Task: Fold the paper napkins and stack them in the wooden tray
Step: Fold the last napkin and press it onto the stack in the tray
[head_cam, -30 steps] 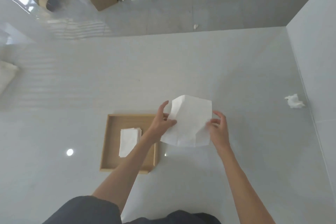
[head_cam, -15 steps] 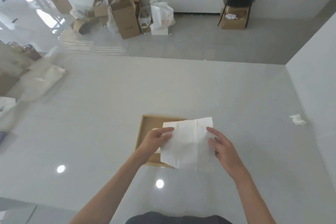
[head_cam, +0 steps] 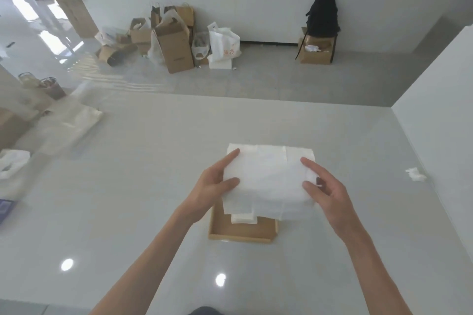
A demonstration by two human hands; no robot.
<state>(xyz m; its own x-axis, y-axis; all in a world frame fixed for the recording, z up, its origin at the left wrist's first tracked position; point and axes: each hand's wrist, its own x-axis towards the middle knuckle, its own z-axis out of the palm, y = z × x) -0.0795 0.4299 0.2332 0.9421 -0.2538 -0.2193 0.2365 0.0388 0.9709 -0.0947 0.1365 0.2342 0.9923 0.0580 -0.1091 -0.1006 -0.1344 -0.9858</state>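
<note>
A white paper napkin is held up in the air between both hands, bent over so its upper half curves toward me. My left hand pinches its left edge with thumb and fingers. My right hand pinches its right edge. Below and behind the napkin lies the wooden tray on the white table, mostly hidden. A small stack of folded napkins shows in the tray under the held napkin's lower edge.
A crumpled white tissue lies at the table's right side near a white wall. White bags and cups sit at the table's left. Cardboard boxes and a black backpack stand on the floor beyond.
My head has tilted up, so more of the room shows. The napkin has gone from hanging flat to bent over between my hands, and now sits over the tray.
</note>
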